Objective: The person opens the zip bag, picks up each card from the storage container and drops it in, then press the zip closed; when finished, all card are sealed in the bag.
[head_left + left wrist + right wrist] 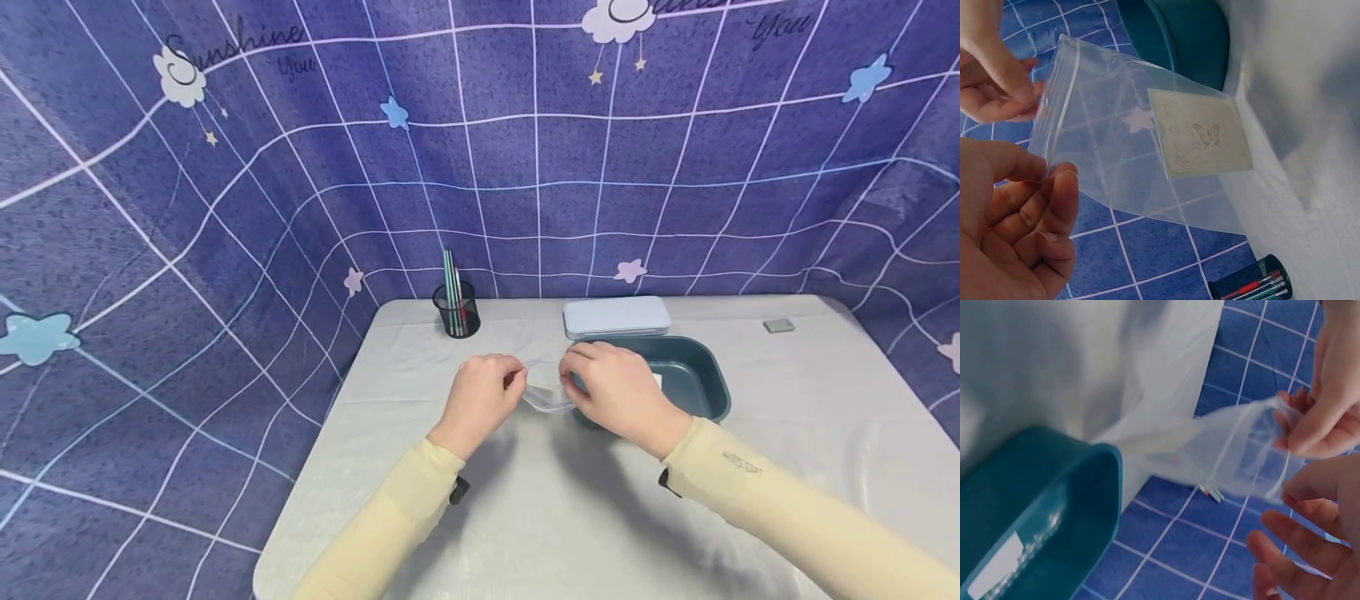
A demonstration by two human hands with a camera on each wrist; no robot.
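Observation:
A clear zip bag (1116, 75) is stretched between my two hands above the table. Inside it lies a pale card (1229, 134) with a butterfly print. My left hand (480, 396) pinches one end of the bag's mouth between thumb and fingertips. At the other end, my right hand (618, 387) pinches the rim with thumb and index finger, its other fingers spread in the right wrist view. The mouth stands parted in the right wrist view. Just beyond and right of my right hand is a dark teal bin (705, 375) with a white piece (997, 565) in it.
Behind the bin lies a pale blue flat case (617, 317). A black mesh cup (459, 321) holding several pencils stands at the back left. Toward the back right rests a small grey block (778, 326). A blue patterned curtain (510, 150) hangs around the table (525, 533).

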